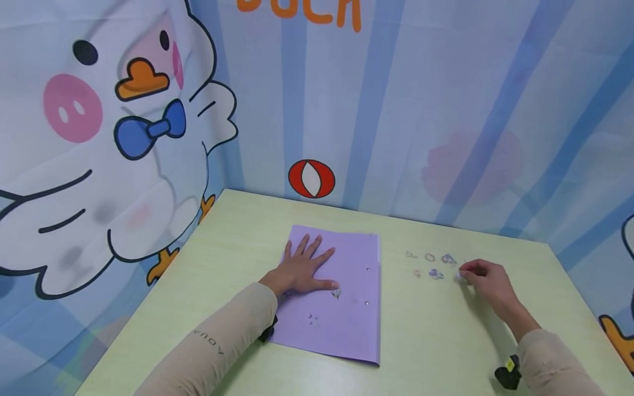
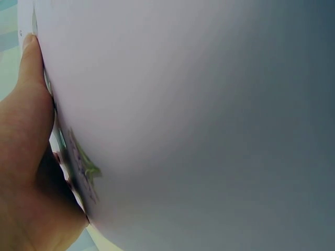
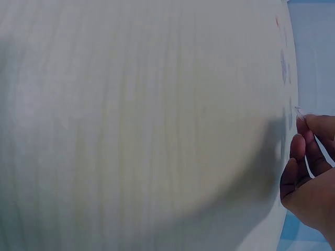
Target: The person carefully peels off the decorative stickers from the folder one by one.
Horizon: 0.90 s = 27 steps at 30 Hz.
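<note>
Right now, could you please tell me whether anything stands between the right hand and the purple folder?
Only small flat pieces lie between, on the table left of the right hand; nothing upright is visible. The left hand rests on the purple folder, covering part of it.

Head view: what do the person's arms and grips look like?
The left sleeve is beige with dark lettering, apparently AQUA; the right sleeve is plain beige. Beside each is a black device, the right one marked yellow. The left grip and right grip are gloveless.

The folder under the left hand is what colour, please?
The folder is light purple, showing best in the head view.
</note>
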Motion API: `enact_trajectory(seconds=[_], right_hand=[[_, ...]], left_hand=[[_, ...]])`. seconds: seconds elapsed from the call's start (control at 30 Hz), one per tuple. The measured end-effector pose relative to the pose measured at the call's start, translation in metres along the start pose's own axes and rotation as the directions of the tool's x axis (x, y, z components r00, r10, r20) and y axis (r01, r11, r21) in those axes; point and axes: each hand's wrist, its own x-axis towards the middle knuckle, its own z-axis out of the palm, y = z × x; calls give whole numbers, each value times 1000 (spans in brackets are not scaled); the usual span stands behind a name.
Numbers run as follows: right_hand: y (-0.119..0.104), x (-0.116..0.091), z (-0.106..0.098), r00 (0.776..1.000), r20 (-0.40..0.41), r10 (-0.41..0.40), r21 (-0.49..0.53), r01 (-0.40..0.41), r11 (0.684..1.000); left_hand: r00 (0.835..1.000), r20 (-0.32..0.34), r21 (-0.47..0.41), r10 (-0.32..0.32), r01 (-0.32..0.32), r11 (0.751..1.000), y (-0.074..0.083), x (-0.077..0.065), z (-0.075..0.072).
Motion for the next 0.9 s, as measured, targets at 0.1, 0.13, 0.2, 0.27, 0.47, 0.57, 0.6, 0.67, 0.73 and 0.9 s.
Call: enact_trajectory(seconds=[0.1,0.13,0.2,0.27,0.47,0.57,0.6,0.67,0.73,0.9], right_hand=[[6,0,2,1000,-5,11,-7,-11,1000],[7,0,3,1000,-8,12,-7,-12,1000],[9,0,5,1000,-14,6,-13,-6,1000],[8,1,8,1000,-20,-1,-21,0,1000],[4,4,11,1000,-29,0,-45,-1,999],[3,3,11,1000,-30,3,-54,-5,999],[3,3,10,1000,-30,3,-56,-5,998],[2,2,10,1000,-31,-2,-62,0,998],[2,1,10,1000,-31,-5,-69,3,998],[2,0,10,1000,-24,-3,-70,2,998]], left_hand=[[1000,5,12,2,-2,1000,-1,2,2],[1000,5,15,1,-1,1000,-1,3,3],[1000,8,25,-5,5,1000,-1,3,5],[1000,9,31,-14,13,999,-2,4,6],[1000,2,37,-22,22,999,-3,4,6],[1000,2,37,-23,23,999,-2,4,5],[1000,2,37,-23,23,999,-2,4,5],[1000,-1,34,-21,21,999,-1,4,4],[1000,-1,34,-19,19,999,-1,3,3],[1000,2,36,-16,16,999,-1,3,4]])
